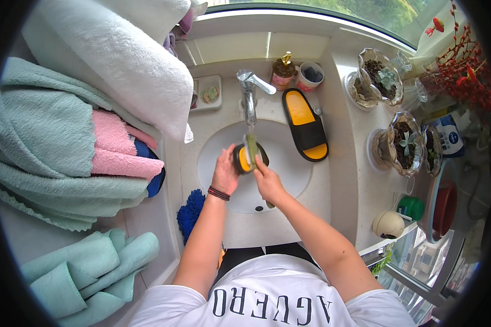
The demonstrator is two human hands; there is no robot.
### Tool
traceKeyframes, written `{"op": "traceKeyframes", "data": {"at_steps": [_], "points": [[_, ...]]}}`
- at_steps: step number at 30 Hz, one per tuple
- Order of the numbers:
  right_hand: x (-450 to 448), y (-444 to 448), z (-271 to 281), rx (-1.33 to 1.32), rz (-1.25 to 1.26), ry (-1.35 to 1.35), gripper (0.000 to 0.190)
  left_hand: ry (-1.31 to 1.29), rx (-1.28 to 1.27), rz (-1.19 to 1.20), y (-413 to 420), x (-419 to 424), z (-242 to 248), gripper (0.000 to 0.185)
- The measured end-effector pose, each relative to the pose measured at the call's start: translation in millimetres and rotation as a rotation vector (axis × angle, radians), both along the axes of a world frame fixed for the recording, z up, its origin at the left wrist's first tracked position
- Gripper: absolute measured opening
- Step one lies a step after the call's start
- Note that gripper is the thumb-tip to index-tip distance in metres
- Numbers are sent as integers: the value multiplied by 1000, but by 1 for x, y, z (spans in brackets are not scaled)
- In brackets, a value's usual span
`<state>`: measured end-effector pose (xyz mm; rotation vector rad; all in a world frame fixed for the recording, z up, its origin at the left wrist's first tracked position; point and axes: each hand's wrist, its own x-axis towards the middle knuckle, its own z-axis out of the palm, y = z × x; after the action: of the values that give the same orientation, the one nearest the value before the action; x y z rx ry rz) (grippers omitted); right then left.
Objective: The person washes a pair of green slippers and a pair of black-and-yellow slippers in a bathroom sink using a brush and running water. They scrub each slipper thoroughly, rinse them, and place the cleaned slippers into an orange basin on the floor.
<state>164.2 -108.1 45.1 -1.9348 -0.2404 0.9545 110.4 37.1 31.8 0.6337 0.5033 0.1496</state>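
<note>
Over the white sink basin (212, 163), my left hand (224, 171) grips a black slide sandal (240, 160) with a yellow footbed, seen nearly end-on. My right hand (270, 182) holds a green scrub brush (252, 148) by its handle, and the brush head lies across the sandal. The white bristles seem to face left, towards the yellow footbed. Just above the brush is the spout of the chrome faucet (250, 108), with what looks like water beneath it. A second black and yellow slide sandal (305, 126) rests on the counter at the basin's right rim.
Behind the basin stand a pump bottle (282, 73), a cup (310, 77) and a soap dish (209, 94). Towels (45, 131) hang at left, near a blue chenille item (190, 214). Glass planters (407, 143) with succulents line the right ledge, with a round cream object (388, 224) nearer me.
</note>
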Motion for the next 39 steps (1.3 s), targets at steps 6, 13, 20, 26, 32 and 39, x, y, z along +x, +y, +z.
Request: {"op": "traceKeyframes", "data": {"at_steps": [6,13,20,26,32,39], "points": [[-38,-28,11,-157,321,33,48,223,-367,-186,21,-57,-61,45],[-19,-60,21,-201,-71,0,48,334,872,-452,-5,-49,-93,50],[17,-53,-7,-352,-125,44,49,419,1244,-916,20,-14,-97,50],[24,-50,-60,-295,104,-372,49,491,1220,-1211,24,55,-109,67],[32,-45,-33,-419,194,-288,50,301,962,-1160,-7,93,-177,77],[57,-73,-59,-288,-5,-149,50,505,1301,-889,-48,125,-120,57]]}}
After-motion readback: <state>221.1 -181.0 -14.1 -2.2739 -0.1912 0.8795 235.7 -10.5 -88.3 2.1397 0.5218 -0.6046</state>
